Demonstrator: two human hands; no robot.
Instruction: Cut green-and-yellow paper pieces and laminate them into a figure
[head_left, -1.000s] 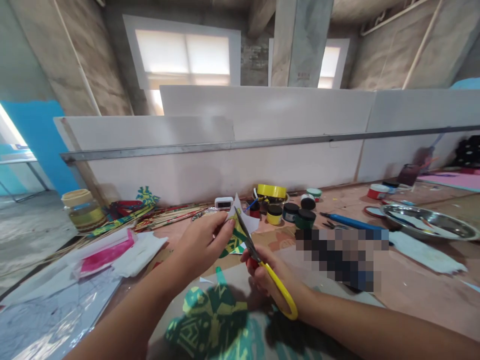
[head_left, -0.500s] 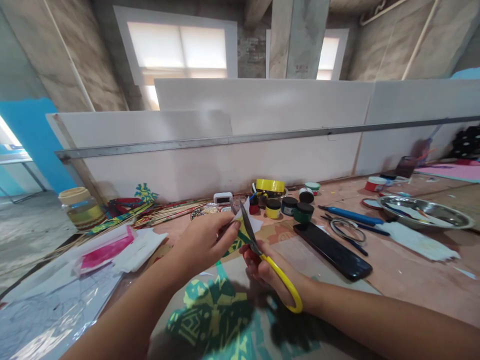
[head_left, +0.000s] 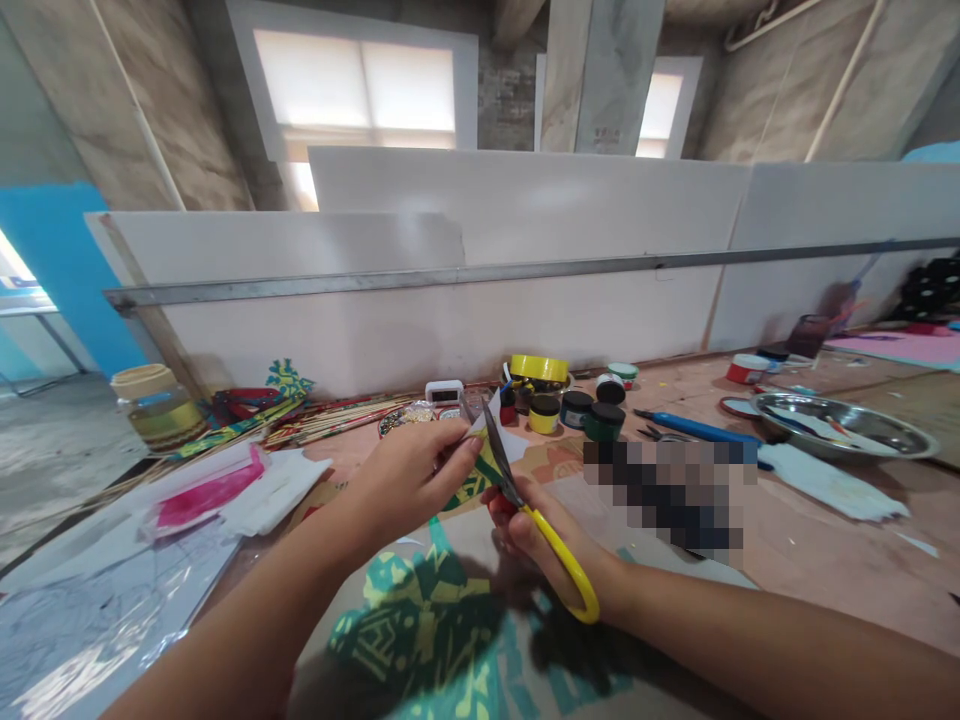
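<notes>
My left hand (head_left: 409, 468) pinches a small piece of green-and-yellow patterned paper (head_left: 489, 446), with white showing on part of it. In my right hand (head_left: 551, 528) is a pair of scissors with yellow handles (head_left: 576, 580), its dark blades pointing up and away from me. The blades are parted at the paper, beside my left fingertips; the exact contact is partly hidden by the fingers. Below both hands lies a sheet with a green-and-yellow cut-out design (head_left: 416, 620), partly in shadow.
Paint jars (head_left: 544, 413) and a yellow-rimmed tub (head_left: 538, 368) stand behind the hands. At right are a metal dish (head_left: 911, 440) and a blue-handled tool (head_left: 694, 426). Thin sticks (head_left: 349, 418), a lidded jar (head_left: 154, 410) and a pink packet (head_left: 210, 490) lie left. A pixelated patch hides part of the table.
The view has shifted slightly. My hands, the paper and the scissors keep nearly the same pose, with the blades still at the paper.
</notes>
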